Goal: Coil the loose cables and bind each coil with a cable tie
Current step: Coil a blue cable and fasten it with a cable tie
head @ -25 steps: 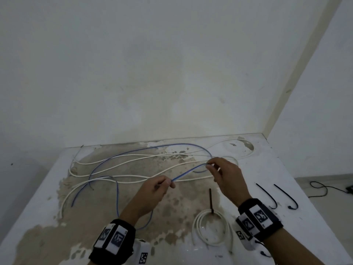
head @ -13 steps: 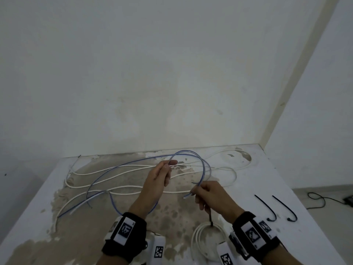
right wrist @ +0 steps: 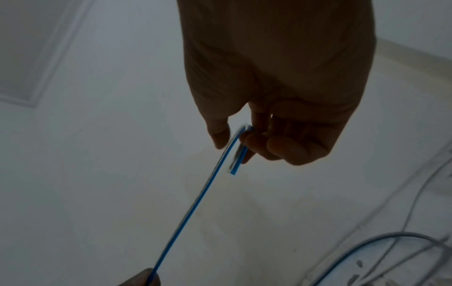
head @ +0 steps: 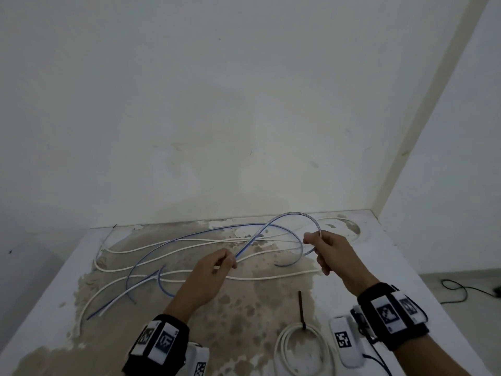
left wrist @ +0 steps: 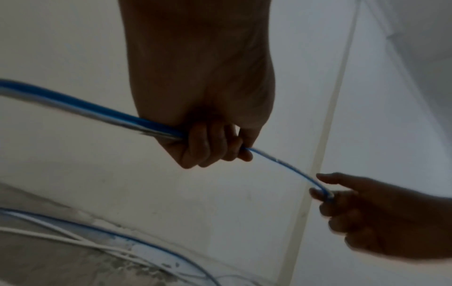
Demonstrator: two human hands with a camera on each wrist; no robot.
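White walls meet behind a stained white table. Since half a second ago, the right hand has been carried outward from the left hand, and the thin blue-and-white flat cable is arched between them above the table: a first loop is judged begun. Both hands are closed on this cable, the right pinching near its cut end. Behind the left hand, loose white cables lie uncoiled; near the right wrist, one tied white coil rests.
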